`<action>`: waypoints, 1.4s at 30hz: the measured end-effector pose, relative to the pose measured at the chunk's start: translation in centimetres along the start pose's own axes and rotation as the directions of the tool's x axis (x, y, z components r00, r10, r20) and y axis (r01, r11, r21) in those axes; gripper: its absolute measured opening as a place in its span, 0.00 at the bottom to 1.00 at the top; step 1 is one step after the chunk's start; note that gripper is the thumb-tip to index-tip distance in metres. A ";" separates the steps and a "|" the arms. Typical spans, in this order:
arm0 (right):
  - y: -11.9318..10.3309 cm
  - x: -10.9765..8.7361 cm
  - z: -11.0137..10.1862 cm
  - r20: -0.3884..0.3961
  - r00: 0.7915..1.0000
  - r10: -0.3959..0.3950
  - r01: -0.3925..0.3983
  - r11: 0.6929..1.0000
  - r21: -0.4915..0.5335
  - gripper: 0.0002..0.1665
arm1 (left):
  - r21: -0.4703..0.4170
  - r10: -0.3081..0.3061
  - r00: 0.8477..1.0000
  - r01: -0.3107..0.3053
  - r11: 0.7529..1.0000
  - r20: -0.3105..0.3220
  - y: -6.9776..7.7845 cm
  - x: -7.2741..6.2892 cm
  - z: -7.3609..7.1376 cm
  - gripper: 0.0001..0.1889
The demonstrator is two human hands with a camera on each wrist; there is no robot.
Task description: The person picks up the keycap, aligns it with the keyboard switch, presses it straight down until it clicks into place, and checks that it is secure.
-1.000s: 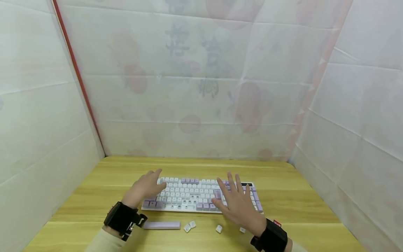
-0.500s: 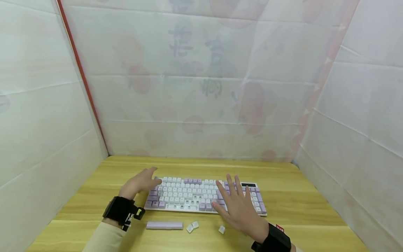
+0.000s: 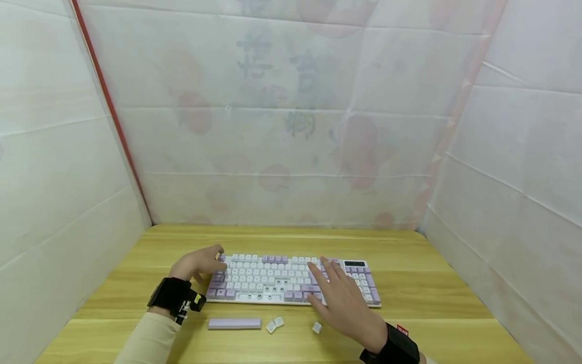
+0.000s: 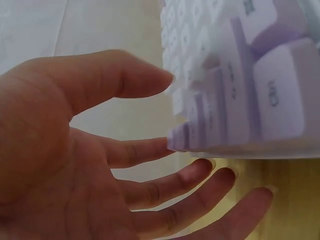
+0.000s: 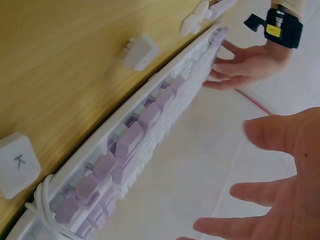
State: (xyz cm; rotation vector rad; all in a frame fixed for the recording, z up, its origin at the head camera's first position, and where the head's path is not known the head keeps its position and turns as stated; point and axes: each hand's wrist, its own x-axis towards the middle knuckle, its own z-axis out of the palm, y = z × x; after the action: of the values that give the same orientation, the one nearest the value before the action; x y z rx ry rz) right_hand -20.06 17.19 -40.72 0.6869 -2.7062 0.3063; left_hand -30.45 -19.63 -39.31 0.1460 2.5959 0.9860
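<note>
A white and lilac keyboard (image 3: 254, 279) lies on the wooden table, with several bare key positions in its lower rows. At its left end is my left hand (image 3: 195, 264), the thumb over the keys and the fingers along the outer side. In the left wrist view these fingers are loosely bent, with a gap below the thumb (image 4: 145, 80). My right hand (image 3: 343, 306) is spread over the keyboard's right part, holding nothing. In front of the keyboard lie a long lilac spacebar (image 3: 234, 324), two white keycaps (image 3: 271, 327) side by side, and another white keycap (image 3: 317, 328).
A keycap marked K (image 5: 19, 162) shows in the right wrist view, near a coiled white cable (image 5: 44, 200) at the keyboard's edge. Pale cloth walls (image 3: 282, 151) enclose the table (image 3: 409, 283) at the back and both sides.
My left hand has moved left, from over the keys to the keyboard's left end. The right hand's fingers have lowered slightly, and a keycap near its wrist is now hidden in the head view.
</note>
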 end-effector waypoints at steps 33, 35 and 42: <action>-2.1 0.9 -1.0 -0.018 0.995 -0.099 0.100 0.995 0.010 0.37 | -0.019 0.001 1.000 0.000 1.000 0.029 -0.9 0.5 0.1 0.34; -2.0 0.9 -1.0 -0.016 0.995 -0.095 0.096 0.995 0.012 0.38 | -0.017 -0.004 1.000 0.005 1.000 0.029 -1.0 0.5 0.1 0.34; -1.8 1.1 -1.3 -0.027 0.995 -0.098 0.098 0.995 -0.001 0.35 | -0.032 -0.008 0.999 0.009 0.999 0.038 -0.8 0.3 0.2 0.40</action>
State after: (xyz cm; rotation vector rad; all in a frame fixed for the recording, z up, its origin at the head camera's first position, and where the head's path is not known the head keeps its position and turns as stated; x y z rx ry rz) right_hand -19.75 15.51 -38.91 0.8072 -2.6368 0.2898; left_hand -30.61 -20.05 -40.10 0.1435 2.5433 1.0113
